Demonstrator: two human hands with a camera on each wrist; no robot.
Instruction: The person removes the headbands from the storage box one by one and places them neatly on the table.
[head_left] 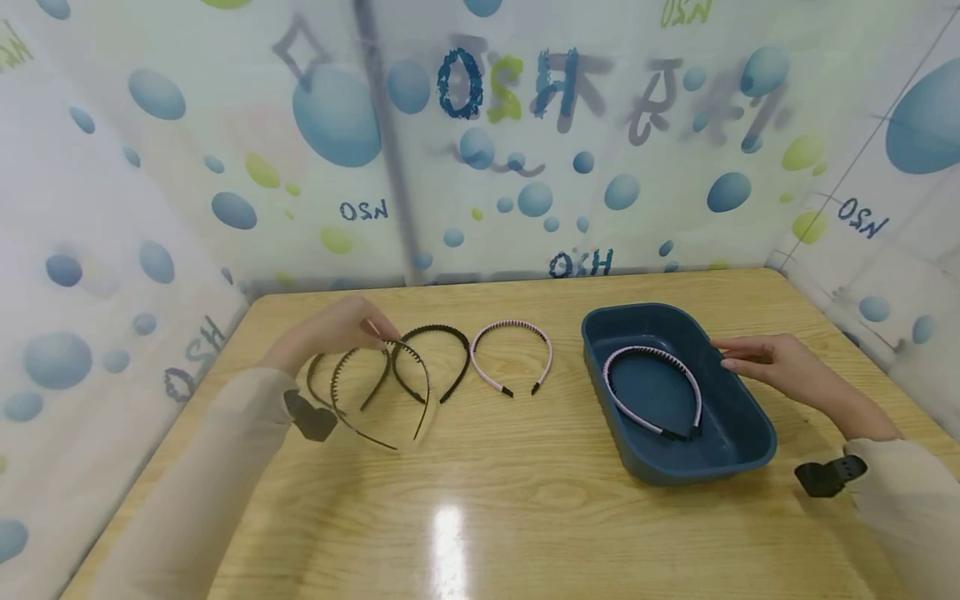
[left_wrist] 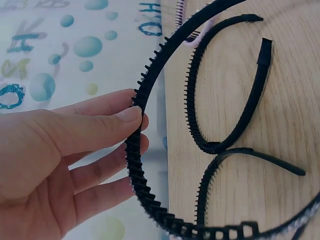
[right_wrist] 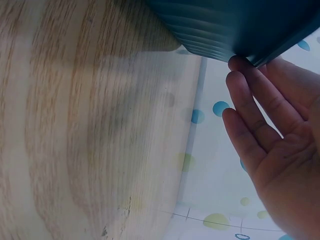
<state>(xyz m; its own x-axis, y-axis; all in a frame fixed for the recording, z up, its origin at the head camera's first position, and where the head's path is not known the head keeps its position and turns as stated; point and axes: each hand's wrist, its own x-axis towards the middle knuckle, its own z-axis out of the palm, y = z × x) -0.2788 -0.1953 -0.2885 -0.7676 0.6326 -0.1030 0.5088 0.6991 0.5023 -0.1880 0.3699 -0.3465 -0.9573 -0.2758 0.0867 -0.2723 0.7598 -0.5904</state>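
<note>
White sheeting (head_left: 495, 242) printed with blue and lime-green bubbles (head_left: 337, 117) rises behind and on either side of a pale wood-grain table (head_left: 562, 542), its glossy top catching a bright white reflection (head_left: 448, 542).

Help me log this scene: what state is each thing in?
Held headband: pinched in left grip
Leftmost headband: on table, partly hidden
Middle headband: on table
Outer pink headband: on table
Inner pink headband: in bin
Bin: open-topped, rim held by right grip
</note>
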